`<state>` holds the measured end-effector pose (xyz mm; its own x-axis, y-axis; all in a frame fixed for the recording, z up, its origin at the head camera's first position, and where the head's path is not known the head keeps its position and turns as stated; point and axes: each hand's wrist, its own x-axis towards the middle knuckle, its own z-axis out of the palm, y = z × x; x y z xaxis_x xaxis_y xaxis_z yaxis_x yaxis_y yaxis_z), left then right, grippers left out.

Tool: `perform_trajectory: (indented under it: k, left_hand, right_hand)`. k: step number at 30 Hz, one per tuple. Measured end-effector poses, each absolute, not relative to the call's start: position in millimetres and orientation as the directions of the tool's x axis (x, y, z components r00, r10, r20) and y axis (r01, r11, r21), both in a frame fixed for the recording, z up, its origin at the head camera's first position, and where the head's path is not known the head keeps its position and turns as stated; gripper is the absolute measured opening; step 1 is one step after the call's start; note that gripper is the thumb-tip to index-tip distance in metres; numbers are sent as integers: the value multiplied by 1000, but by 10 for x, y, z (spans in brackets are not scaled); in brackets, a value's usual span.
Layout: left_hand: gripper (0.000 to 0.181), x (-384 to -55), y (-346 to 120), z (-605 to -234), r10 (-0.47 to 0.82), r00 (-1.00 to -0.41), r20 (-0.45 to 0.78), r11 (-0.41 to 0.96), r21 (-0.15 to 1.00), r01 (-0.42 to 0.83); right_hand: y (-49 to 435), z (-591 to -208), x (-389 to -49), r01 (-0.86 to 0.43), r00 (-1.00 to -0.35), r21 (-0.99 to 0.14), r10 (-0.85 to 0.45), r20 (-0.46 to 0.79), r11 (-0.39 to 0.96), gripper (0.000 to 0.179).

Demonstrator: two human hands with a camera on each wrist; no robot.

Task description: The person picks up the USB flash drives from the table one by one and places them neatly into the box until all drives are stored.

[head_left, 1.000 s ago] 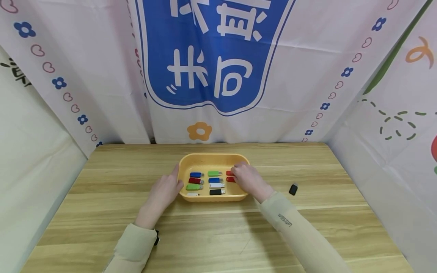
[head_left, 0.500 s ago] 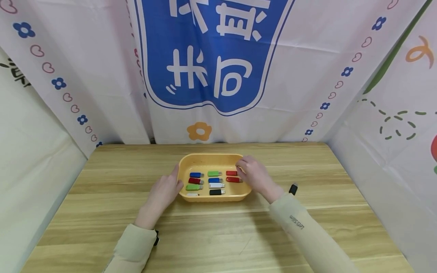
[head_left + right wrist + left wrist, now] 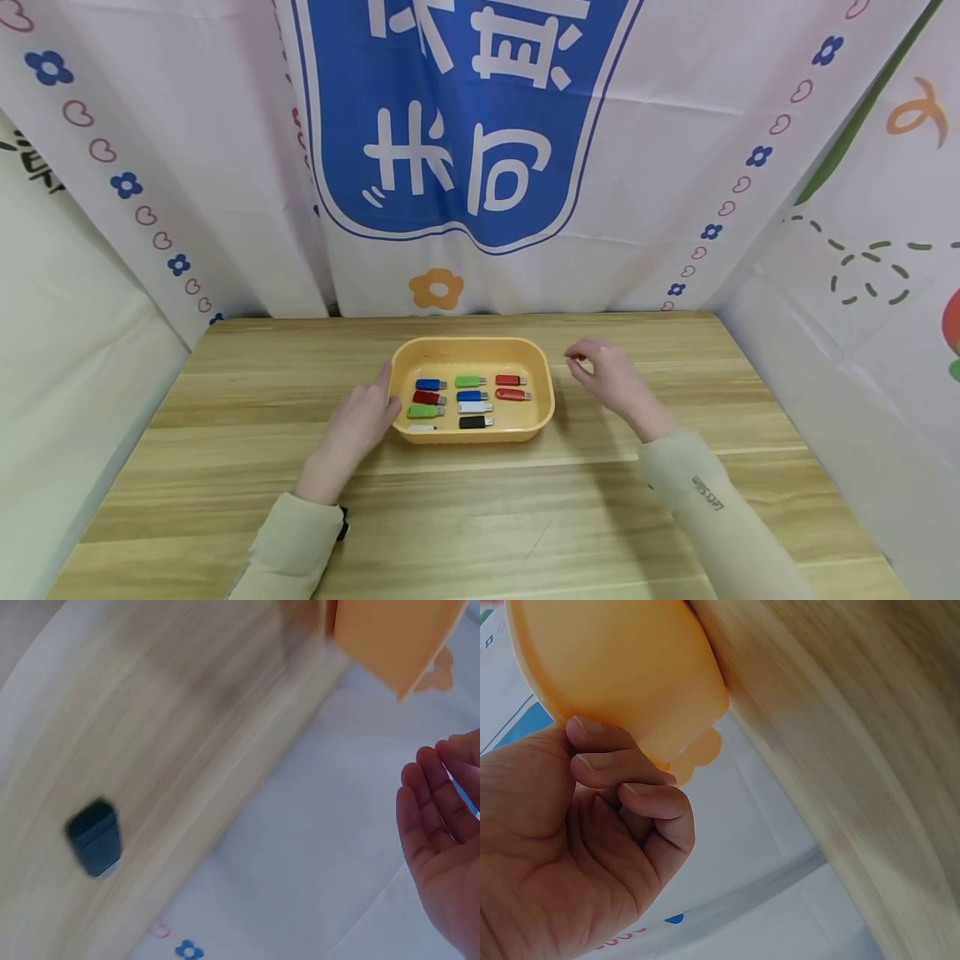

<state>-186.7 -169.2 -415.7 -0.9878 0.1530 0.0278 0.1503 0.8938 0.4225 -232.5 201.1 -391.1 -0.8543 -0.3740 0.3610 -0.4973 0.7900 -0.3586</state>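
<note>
My left hand grips the left end of a shallow yellow plastic tray, its fingers curled against the outer wall. USB sticks lie inside in three columns. The left column has a blue stick, a dark red one, a green one and a white one partly hidden by the front rim. Green, blue, white and black sticks form the middle column. At the right are two red sticks. My right hand hovers just right of the tray, fingers loosely bent and holding nothing.
A single black USB stick lies on the wooden table to the right of the tray; the right arm covers it in the head view. A printed curtain hangs along the table's back edge.
My right hand has let go of the red USB stick and moved out of the tray to the right, over the table. The left hand and tray stay put.
</note>
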Motion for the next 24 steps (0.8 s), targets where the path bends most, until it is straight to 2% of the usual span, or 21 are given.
perform_trajectory:
  k: [5, 12, 24]
  left_hand:
    - [65, -1862, -1684, -4157, 157, -987, 36, 895, 417, 158]
    - [65, -1855, -1669, -4152, 159, -987, 29, 896, 415, 156]
    - [64, -1864, -1691, -4151, 157, -987, 47, 896, 415, 162]
  right_hand:
    - [2354, -3876, -2289, -397, -917, -410, -332, 223, 821, 17]
    - [2772, -3880, -2220, -347, -928, -421, -372, 24, 838, 23]
    - [3072, -4127, -2133, -311, -928, -377, -364, -77, 873, 33]
